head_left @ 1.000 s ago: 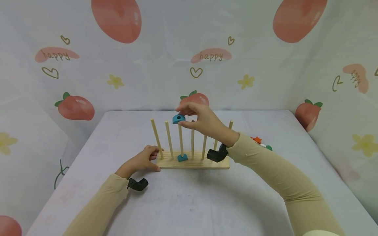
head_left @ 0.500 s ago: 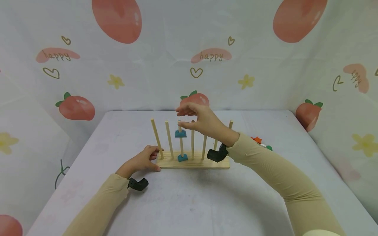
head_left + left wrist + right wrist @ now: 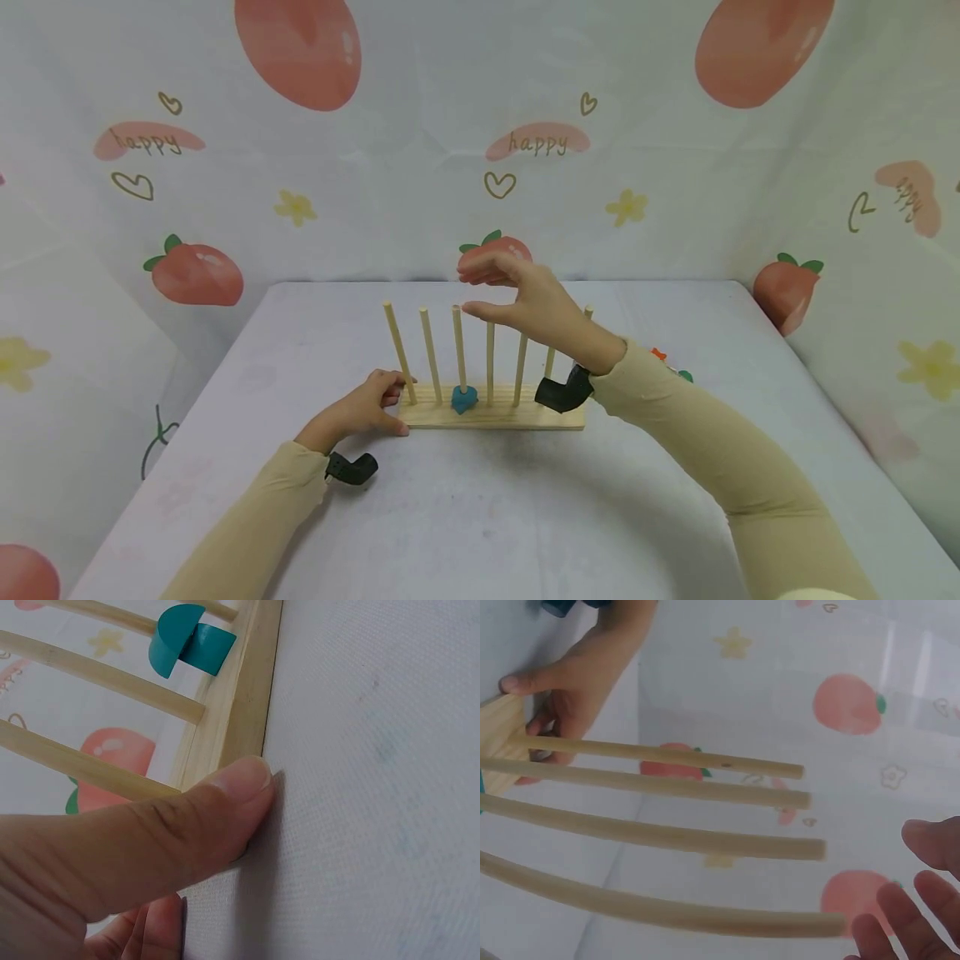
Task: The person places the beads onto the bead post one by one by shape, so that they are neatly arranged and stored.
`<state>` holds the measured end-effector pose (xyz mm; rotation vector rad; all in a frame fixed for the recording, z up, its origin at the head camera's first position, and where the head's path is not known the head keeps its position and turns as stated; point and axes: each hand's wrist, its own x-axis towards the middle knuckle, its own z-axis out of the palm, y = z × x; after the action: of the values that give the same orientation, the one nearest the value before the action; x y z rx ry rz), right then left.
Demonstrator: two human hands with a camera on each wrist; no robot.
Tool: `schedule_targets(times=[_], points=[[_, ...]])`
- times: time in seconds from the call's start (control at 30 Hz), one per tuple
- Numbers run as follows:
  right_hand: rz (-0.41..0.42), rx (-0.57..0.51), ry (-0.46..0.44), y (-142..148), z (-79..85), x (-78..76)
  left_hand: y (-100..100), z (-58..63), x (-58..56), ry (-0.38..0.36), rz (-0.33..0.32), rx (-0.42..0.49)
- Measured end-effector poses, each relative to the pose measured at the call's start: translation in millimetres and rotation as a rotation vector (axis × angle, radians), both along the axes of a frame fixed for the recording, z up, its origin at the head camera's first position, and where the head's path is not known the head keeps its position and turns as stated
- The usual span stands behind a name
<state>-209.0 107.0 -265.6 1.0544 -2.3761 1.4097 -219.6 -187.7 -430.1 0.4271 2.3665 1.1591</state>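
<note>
1. The left hand grips the left end of the wooden pegboard. Its thumb presses at the front left corner, and the other fingers are bent behind this end.
2. The right hand is wide open and holds nothing. It is raised near the top of the third peg from the left, with a large gap between the thumb and the other fingers. If any finger touches a peg, I cannot tell.
3. Two teal half-round blocks are threaded on this third peg, down at the base of the pegboard. One lies upon the other, and they are turned in different directions.
4. The pegboard stands on the white-covered table, about midway between its left and right edges, with the pegs upright in one row.
5. To the right of the pegboard, toward the far right corner of the table, a red star piece and a green piece show partly behind the right sleeve.
6. The writing is on the cloth backdrop: "happy" can be read at the left and at the middle. At the right side, a similar word is tilted and only partly readable.
7. Each wrist wears a black camera; I can read no brand there.
</note>
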Motion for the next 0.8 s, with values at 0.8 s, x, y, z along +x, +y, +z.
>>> schedule_targets(times=[0.8], points=[[-0.138, -0.502, 0.064, 108.1, -18.0, 26.4, 1.0, -0.7, 1.8, 0.014, 0.007, -0.006]])
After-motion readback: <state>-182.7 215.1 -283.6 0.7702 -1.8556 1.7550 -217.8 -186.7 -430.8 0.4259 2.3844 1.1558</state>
